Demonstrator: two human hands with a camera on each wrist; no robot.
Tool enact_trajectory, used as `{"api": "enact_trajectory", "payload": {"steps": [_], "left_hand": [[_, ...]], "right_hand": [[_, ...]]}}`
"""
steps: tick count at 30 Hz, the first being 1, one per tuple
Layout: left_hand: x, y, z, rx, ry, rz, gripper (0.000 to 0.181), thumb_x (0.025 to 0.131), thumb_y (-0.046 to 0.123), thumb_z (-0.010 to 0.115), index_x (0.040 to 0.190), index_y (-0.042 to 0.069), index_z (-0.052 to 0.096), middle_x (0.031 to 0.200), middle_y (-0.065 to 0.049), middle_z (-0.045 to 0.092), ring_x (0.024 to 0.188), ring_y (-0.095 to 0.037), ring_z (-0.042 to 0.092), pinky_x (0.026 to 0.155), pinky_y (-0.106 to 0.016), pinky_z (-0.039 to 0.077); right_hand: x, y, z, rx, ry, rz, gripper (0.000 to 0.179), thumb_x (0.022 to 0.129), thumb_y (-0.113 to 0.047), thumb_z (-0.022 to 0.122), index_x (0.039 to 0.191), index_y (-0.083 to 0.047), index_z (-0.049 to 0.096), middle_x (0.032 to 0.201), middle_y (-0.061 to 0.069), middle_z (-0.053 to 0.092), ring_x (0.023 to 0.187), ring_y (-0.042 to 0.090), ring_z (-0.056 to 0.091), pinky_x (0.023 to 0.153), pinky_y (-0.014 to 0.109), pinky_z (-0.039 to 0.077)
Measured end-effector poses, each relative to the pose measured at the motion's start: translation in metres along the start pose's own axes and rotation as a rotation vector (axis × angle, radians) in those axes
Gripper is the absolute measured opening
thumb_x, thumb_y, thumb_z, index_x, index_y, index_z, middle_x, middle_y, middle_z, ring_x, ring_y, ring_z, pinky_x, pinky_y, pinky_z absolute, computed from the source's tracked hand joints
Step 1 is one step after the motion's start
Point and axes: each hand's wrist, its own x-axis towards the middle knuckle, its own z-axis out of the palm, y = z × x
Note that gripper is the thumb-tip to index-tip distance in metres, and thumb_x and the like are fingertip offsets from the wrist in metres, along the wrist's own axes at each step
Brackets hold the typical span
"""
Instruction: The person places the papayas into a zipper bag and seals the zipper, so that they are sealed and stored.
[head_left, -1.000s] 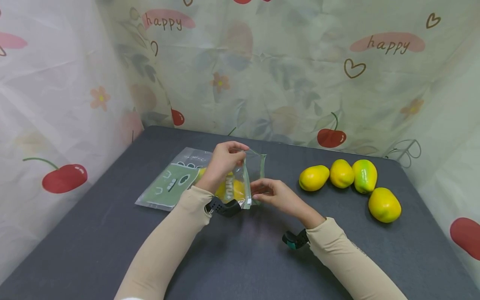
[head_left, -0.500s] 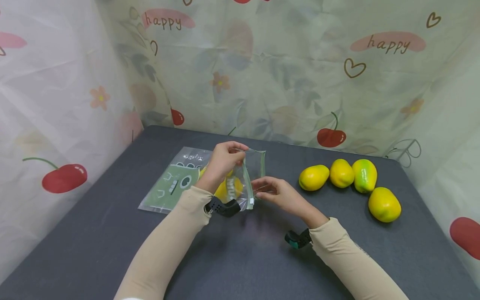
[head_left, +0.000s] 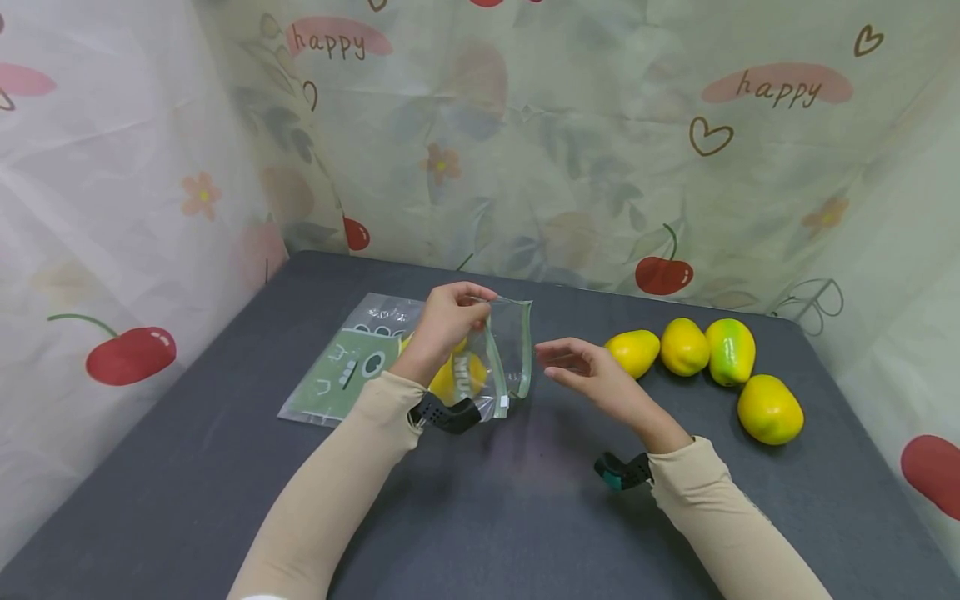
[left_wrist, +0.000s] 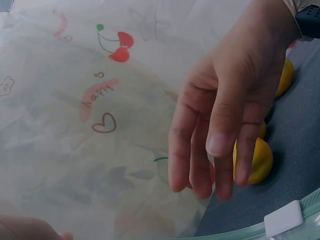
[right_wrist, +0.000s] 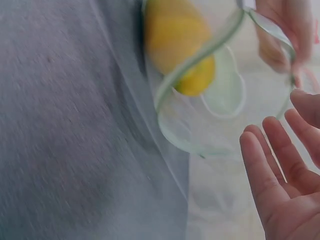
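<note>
From my seat I could see only part of the mango (head_left: 459,377) inside the zip bag (head_left: 507,357) in the head view; the left hand (head_left: 447,322) and its wrist covered the rest. The lettering on the bag there was too small for me to read. The right wrist view was blurred, and the right hand (right_wrist: 287,175) was cut by the lower right edge, only its fingers showing; the left hand's fingertips at the upper right were smeared. In the left wrist view the right hand hid most of the loose mangoes (left_wrist: 261,161), and the bag's rim was cut by the bottom edge. Both elbows ran off the bottom of the head view.
</note>
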Motion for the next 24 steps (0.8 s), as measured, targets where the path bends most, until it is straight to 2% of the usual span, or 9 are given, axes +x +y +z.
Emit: {"api": "enact_trajectory", "payload": {"steps": [4, 8, 11, 15, 18, 21, 24], "left_hand": [[-0.001, 0.0, -0.001, 0.001, -0.008, -0.003, 0.021, 0.085, 0.001, 0.058, 0.1, 0.007, 0.071, 0.089, -0.014, 0.065, 0.069, -0.02, 0.056, 0.065, -0.026, 0.047], [-0.002, 0.0, -0.001, 0.005, -0.009, -0.003, 0.021, 0.086, 0.001, 0.058, 0.101, 0.007, 0.071, 0.084, -0.009, 0.063, 0.07, -0.021, 0.056, 0.065, -0.026, 0.046], [-0.002, 0.0, -0.001, 0.004, -0.009, -0.005, 0.022, 0.086, 0.001, 0.058, 0.102, 0.007, 0.071, 0.085, -0.011, 0.064, 0.069, -0.02, 0.056, 0.065, -0.026, 0.046], [-0.002, 0.0, -0.001, 0.002, -0.008, -0.015, 0.022, 0.086, 0.001, 0.058, 0.103, 0.006, 0.071, 0.092, -0.017, 0.066, 0.07, -0.02, 0.056, 0.063, -0.025, 0.045], [-0.002, -0.001, -0.001, -0.001, -0.008, -0.02, 0.022, 0.086, 0.001, 0.058, 0.103, 0.006, 0.071, 0.093, -0.018, 0.066, 0.072, -0.024, 0.058, 0.062, -0.024, 0.044], [-0.001, -0.002, -0.001, -0.005, -0.007, -0.02, 0.02, 0.086, 0.001, 0.059, 0.101, 0.007, 0.071, 0.088, -0.015, 0.065, 0.074, -0.026, 0.058, 0.061, -0.024, 0.044], [-0.001, -0.002, -0.001, -0.005, -0.007, -0.015, 0.02, 0.086, 0.001, 0.059, 0.101, 0.007, 0.071, 0.083, -0.011, 0.063, 0.071, -0.024, 0.057, 0.06, -0.024, 0.043]], "right_hand": [[-0.006, 0.002, -0.013, -0.029, 0.064, -0.008, 0.042, 0.094, -0.021, 0.061, 0.133, -0.007, 0.054, 0.133, 0.016, 0.057, 0.121, 0.03, 0.057, 0.097, 0.038, 0.05], [-0.012, 0.003, -0.027, -0.071, 0.127, -0.02, 0.044, 0.095, -0.026, 0.061, 0.135, -0.011, 0.052, 0.135, 0.014, 0.055, 0.122, 0.03, 0.055, 0.091, 0.021, 0.049], [-0.016, 0.004, -0.035, -0.056, 0.169, -0.037, 0.047, 0.096, -0.023, 0.06, 0.138, -0.009, 0.047, 0.139, 0.014, 0.051, 0.127, 0.032, 0.051, 0.089, 0.012, 0.046], [-0.021, 0.006, -0.044, -0.048, 0.227, -0.053, 0.051, 0.096, -0.018, 0.058, 0.143, -0.005, 0.041, 0.145, 0.016, 0.044, 0.133, 0.035, 0.044, 0.089, 0.008, 0.044], [-0.025, 0.008, -0.051, -0.078, 0.27, -0.024, 0.056, 0.097, -0.02, 0.058, 0.146, -0.007, 0.036, 0.148, 0.015, 0.04, 0.136, 0.035, 0.04, 0.097, 0.017, 0.045], [-0.029, 0.011, -0.056, -0.1, 0.304, 0.031, 0.06, 0.097, -0.024, 0.057, 0.149, -0.009, 0.031, 0.15, 0.018, 0.037, 0.138, 0.038, 0.037, 0.106, 0.037, 0.041], [-0.031, 0.016, -0.059, -0.113, 0.333, 0.09, 0.065, 0.097, -0.027, 0.056, 0.152, -0.009, 0.026, 0.151, 0.021, 0.033, 0.138, 0.042, 0.034, 0.107, 0.054, 0.036]]}}
